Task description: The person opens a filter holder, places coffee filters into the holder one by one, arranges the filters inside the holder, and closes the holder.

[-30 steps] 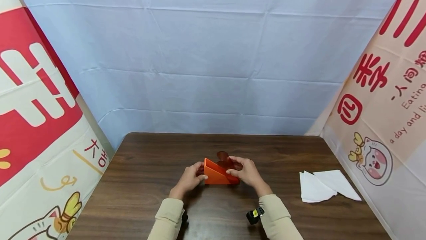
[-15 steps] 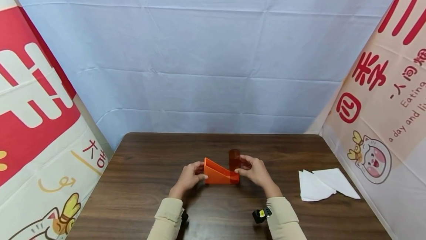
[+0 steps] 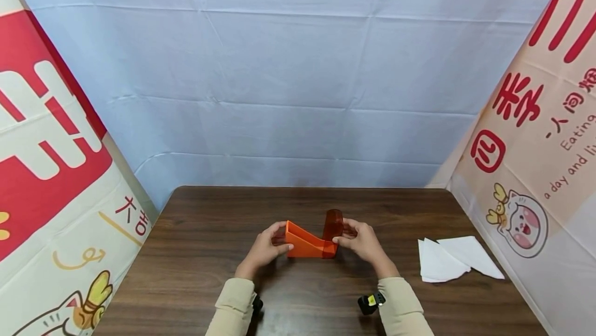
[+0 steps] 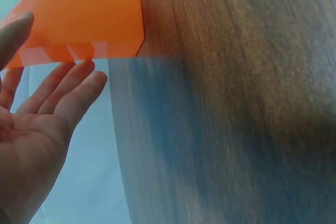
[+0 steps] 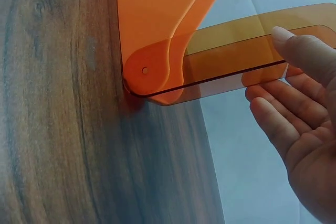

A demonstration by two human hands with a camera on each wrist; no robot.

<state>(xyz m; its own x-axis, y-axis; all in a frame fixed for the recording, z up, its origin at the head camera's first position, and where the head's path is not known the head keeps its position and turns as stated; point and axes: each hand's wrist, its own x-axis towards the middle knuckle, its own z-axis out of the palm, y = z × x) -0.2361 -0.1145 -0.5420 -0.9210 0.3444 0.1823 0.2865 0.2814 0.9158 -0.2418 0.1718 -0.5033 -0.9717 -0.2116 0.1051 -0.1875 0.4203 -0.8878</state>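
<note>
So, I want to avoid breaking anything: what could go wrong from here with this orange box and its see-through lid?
The amber lid stands open, pinched by the right hand; forcing it further might strain the small round pivot near the box's lower corner. The left hand grips the orange box by one end; if that hold loosened while the lid was pulled, the box might slide or tip on the table.

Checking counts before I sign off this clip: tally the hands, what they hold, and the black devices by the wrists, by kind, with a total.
Left hand and right hand: 2
Orange box: 1
Tinted see-through lid: 1
Black devices: 2
Total: 6
</note>
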